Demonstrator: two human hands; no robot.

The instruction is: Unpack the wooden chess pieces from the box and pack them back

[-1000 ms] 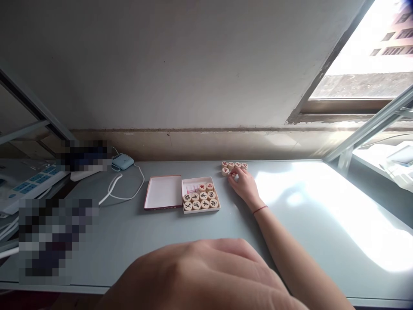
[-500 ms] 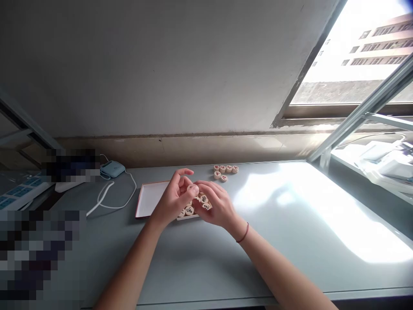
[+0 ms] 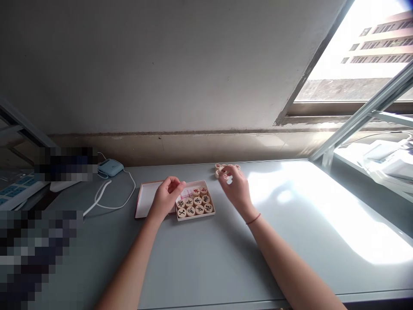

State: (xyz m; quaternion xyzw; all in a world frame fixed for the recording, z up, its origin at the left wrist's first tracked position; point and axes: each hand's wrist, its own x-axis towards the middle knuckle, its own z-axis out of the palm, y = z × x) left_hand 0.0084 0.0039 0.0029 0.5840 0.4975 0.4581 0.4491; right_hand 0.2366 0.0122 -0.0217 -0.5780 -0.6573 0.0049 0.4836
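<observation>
Clearly, in my head view, the loose red-marked discs [image 3: 217, 166] sit at the far edge of the counter [image 3: 193, 262], at the fingertips of my right hand [image 3: 239, 189], much nearer it than my left hand [image 3: 164, 199]. My right thumb and forefinger curl into a loop, and my left fingers bunch beside the partly filled box [image 3: 196, 217]; I cannot tell whether either grips a disc.
</observation>
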